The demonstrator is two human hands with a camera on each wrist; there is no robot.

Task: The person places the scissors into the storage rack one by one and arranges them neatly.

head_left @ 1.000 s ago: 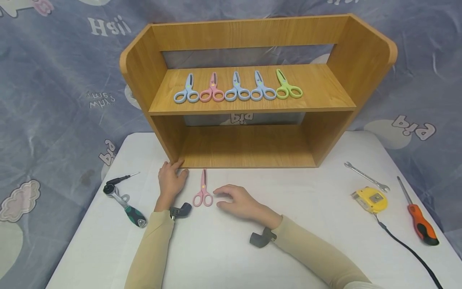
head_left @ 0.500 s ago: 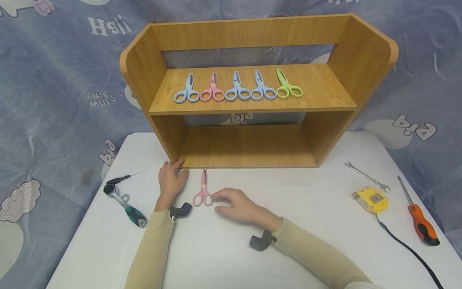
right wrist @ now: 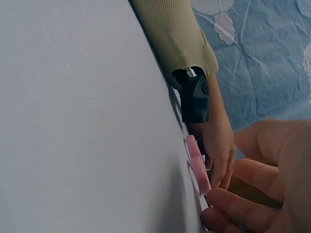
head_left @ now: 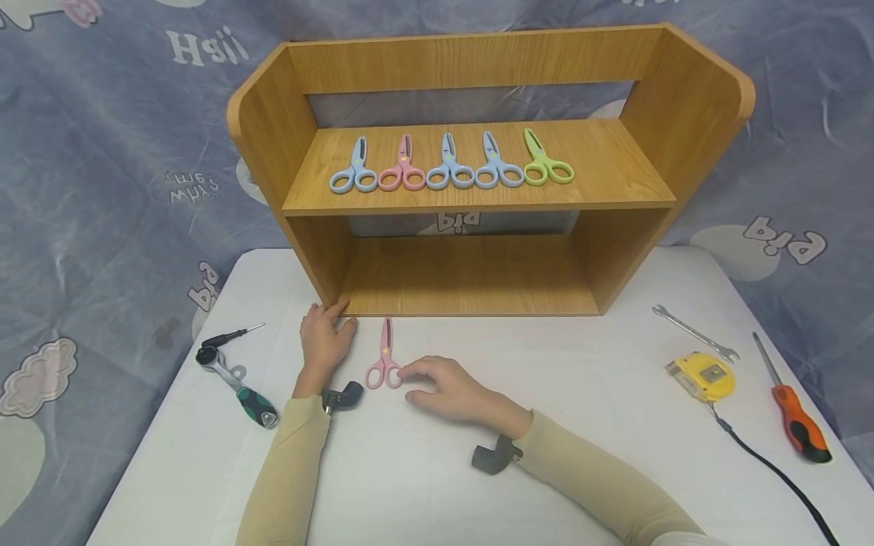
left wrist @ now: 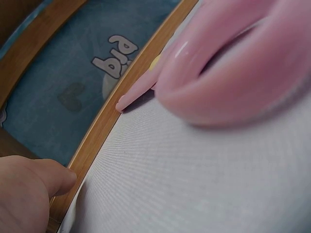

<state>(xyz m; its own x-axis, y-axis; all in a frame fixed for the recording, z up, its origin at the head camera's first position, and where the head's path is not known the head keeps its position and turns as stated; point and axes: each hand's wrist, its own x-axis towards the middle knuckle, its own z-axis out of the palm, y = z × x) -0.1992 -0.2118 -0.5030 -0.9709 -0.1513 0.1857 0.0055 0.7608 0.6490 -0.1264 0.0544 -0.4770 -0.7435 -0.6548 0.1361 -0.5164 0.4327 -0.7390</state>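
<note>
A pair of pink scissors (head_left: 385, 352) lies on the white table, blades toward the wooden shelf (head_left: 471, 274). My left hand (head_left: 323, 339) is at the shelf's front left corner, left of the scissors. In the left wrist view, the thumb (left wrist: 60, 178) touches the shelf's front edge, and the scissors' handle loop (left wrist: 214, 107) looms close. My right hand (head_left: 451, 390) is just right of the scissors, fingers loosely bent, a fingertip at the right handle loop. Firm contact is hard to tell. The right wrist view shows the right fingers (right wrist: 243, 206) beside the pink loops (right wrist: 200, 174).
On the upper board lie several scissors: blue (head_left: 353, 168), pink (head_left: 403, 167) and green (head_left: 544, 161). At left are a small screwdriver (head_left: 225, 338) and a ratchet wrench (head_left: 254, 406). A wrench (head_left: 693, 332), tape measure (head_left: 703, 377) and orange screwdriver (head_left: 799, 421) lie at right.
My right hand has shifted slightly left, bringing its fingertip to the right handle loop of the pink scissors. The left hand and the scissors have stayed in place.
</note>
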